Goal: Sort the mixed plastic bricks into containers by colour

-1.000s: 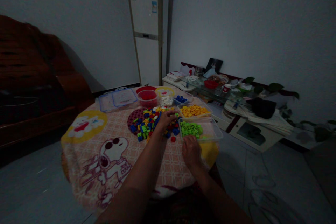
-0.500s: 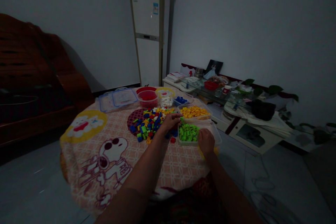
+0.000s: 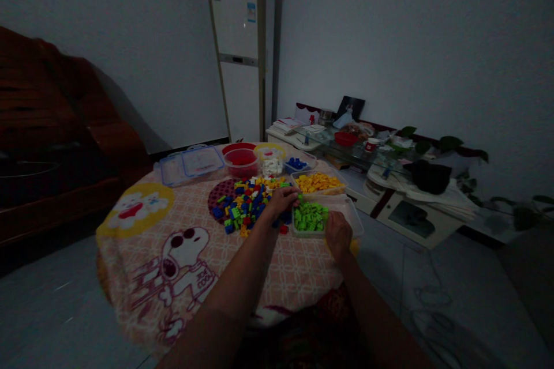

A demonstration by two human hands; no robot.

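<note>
My left hand (image 3: pixel 281 202) is at the left edge of the tray of green bricks (image 3: pixel 310 217), its fingers pinched on a green brick (image 3: pixel 299 198). My right hand (image 3: pixel 338 233) is closed over the right part of that tray; what it holds, if anything, is hidden. A heap of mixed bricks (image 3: pixel 249 202) lies left of my left hand, red, blue, yellow, green and white. Behind the green bricks stands a tray of yellow bricks (image 3: pixel 318 182). Farther back are blue bricks (image 3: pixel 296 164) in a container and white bricks (image 3: pixel 272 168).
The round table has a patterned cloth (image 3: pixel 285 271). Clear lids with blue rims (image 3: pixel 202 161) lie at its back left, beside a red tub (image 3: pixel 241 164). A cluttered cabinet (image 3: pixel 363 153) stands at the right, a wooden bench (image 3: pixel 86 121) at the left.
The view has shifted slightly. Both hands are in nearly the same places over the green tray.
</note>
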